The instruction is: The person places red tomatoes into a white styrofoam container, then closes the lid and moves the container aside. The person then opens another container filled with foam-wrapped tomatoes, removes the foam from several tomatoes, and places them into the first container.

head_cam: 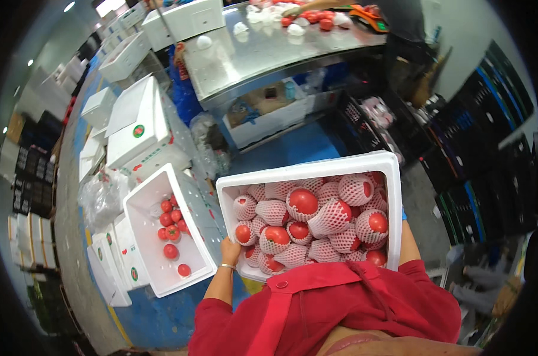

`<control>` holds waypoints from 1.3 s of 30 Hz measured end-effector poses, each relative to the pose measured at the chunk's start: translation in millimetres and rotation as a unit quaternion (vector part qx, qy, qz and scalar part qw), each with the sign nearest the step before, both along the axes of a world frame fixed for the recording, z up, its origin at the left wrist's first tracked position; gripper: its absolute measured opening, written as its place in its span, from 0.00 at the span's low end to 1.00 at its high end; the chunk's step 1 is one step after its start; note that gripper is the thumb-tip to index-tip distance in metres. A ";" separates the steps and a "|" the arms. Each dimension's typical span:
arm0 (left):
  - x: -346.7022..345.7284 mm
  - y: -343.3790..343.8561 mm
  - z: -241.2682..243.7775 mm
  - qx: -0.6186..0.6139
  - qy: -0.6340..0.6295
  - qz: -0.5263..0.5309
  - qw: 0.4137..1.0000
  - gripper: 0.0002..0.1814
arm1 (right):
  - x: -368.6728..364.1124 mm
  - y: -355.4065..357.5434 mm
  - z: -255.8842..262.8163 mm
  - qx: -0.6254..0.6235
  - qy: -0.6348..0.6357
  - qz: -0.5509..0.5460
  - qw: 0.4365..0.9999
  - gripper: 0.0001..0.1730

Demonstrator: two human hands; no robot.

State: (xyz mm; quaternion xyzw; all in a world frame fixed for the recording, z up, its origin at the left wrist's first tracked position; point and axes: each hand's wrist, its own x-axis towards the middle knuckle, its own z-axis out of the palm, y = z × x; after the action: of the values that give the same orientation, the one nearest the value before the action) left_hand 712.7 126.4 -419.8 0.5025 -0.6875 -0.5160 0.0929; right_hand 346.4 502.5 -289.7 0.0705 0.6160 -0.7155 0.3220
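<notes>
A white polystyrene foam box is held in front of my red clothing, its open top tilted toward me. It is filled with red tomatoes, many wrapped in white foam net sleeves. My left hand, with a band at the wrist, grips the box's left side near the lower corner. Along the opposite wall, my right hand is mostly hidden behind the box; a bit of blue shows there above the bare forearm. To the left, another foam box stands tilted with several bare tomatoes inside.
Ahead stands a metal table with tomatoes, foam sleeves and an orange scale; another person's gloved hand reaches over it. Closed foam boxes and a plastic bag lie left. Dark crates are stacked right.
</notes>
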 end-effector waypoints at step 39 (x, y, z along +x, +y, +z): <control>-359.5 -390.2 344.2 -0.349 -0.109 0.089 0.926 0.14 | -429.0 -498.2 142.1 -0.305 -0.033 0.191 0.932 0.29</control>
State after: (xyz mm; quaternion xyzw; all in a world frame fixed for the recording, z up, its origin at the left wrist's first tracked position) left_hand 353.2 -263.8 -75.5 0.5505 -0.7827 -0.1745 0.2321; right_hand -82.6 4.3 -147.6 -0.1265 0.3590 -0.7910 0.4790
